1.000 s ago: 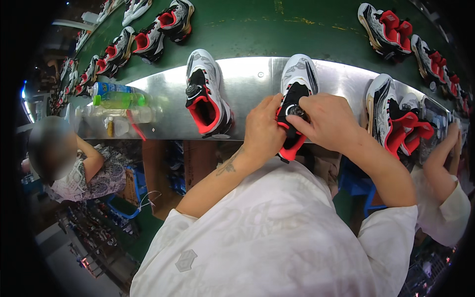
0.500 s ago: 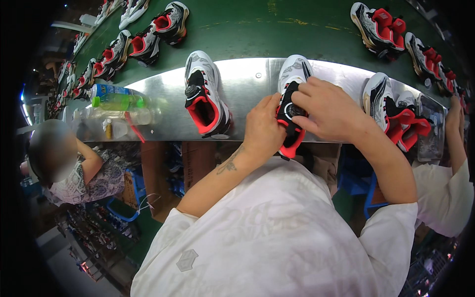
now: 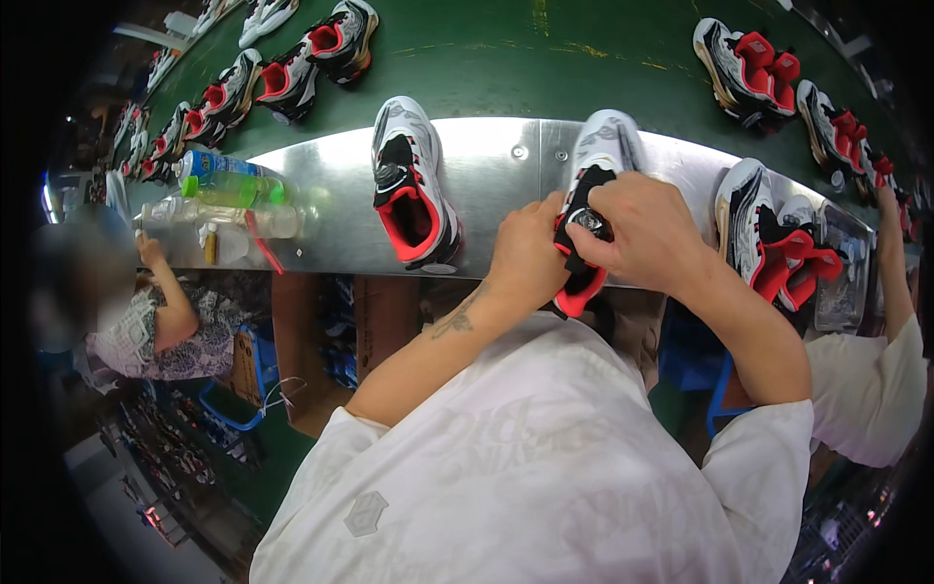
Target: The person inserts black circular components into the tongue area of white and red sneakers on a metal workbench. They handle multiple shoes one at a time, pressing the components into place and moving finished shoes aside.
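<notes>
A white and grey sneaker [image 3: 605,143] with a black upper and red lining stands at the bench edge before me, toe pointing away. My left hand [image 3: 526,255] is closed around its left side near the ankle opening. On the black tongue sits a round lacing dial [image 3: 590,223]. My right hand [image 3: 650,229] has thumb and bent fingers pinched at the dial, partly covering the shoe's right side. A like sneaker [image 3: 408,128] stands alone to the left, touched by neither hand. More of the same kind, a pair of sneakers [image 3: 745,206], rests to the right.
The metal bench [image 3: 491,175] borders a green conveyor surface [image 3: 545,83] carrying several sneakers. Plastic bottles [image 3: 238,188] lie at the left, beside a red strip [image 3: 263,243]. A clear tray [image 3: 844,268] is at the right. Co-workers sit on both sides; a cardboard box [image 3: 304,336] stands below.
The sneaker and both hands appear slightly farther right. My right fingers have shifted on the dial, showing more of it. The left co-worker's forearm has swung up toward the bench.
</notes>
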Motion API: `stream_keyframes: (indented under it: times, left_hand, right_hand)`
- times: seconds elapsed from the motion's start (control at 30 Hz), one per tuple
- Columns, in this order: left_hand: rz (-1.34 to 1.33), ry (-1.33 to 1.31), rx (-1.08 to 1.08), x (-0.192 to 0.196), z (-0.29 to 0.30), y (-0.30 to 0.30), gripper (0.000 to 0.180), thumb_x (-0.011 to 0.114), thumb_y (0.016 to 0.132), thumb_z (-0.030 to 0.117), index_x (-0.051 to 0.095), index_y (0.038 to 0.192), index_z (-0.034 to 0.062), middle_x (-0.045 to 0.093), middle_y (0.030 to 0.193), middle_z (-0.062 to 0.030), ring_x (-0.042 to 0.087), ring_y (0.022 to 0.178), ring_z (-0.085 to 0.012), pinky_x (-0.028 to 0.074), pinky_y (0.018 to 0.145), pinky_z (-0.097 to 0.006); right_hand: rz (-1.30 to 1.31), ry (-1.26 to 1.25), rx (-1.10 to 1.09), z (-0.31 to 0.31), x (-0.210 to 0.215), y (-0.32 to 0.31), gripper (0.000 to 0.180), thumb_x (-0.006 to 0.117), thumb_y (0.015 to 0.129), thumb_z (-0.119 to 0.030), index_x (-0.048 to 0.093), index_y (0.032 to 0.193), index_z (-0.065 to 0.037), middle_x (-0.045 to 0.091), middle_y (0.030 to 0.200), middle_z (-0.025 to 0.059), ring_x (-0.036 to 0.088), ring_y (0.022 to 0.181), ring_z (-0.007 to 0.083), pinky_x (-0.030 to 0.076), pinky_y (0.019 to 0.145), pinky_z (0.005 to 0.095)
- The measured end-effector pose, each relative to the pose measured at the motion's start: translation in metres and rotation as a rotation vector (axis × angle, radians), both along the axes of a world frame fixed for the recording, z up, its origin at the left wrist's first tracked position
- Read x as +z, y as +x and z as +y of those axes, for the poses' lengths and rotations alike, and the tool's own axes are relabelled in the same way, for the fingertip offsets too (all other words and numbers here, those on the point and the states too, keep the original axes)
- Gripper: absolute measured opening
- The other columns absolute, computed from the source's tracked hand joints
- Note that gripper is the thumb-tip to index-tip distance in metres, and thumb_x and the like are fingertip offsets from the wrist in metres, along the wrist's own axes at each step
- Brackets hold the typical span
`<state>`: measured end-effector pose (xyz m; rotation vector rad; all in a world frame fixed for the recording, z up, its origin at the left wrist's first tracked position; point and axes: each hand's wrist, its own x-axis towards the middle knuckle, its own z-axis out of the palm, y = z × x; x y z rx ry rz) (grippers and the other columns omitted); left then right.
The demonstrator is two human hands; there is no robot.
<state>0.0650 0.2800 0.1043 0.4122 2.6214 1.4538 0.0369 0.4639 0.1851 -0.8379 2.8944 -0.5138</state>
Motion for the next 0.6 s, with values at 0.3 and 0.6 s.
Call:
stream_keyframes:
  times: [0.3,0.6]
  left_hand:
    - [0.019,0.032,0.031,-0.014,0.002,0.015,0.040,0.078,0.077,0.002,0.065,0.114,-0.0038,0.071,0.102,-0.0249,0.069,0.094,-0.0490,0.056,0.080,-0.056]
    - [-0.016,-0.226,-0.062,0.011,-0.022,0.008,0.038,0.075,0.076,0.000,0.055,0.108,-0.0031,0.068,0.101,-0.0269,0.068,0.093,-0.0523,0.056,0.078,-0.059]
  right_hand:
    - [-0.234,0.088,-0.138,0.000,0.008,0.030,0.039,0.063,0.104,-0.036,0.075,0.086,-0.004,0.074,0.079,0.0158,0.074,0.082,0.0391,0.058,0.072,0.0513]
    - [-0.158,-0.416,0.016,0.023,-0.011,0.028,0.024,0.074,0.096,-0.022,0.065,0.107,-0.002,0.068,0.101,0.0144,0.064,0.101,0.0392,0.054,0.087,0.0492]
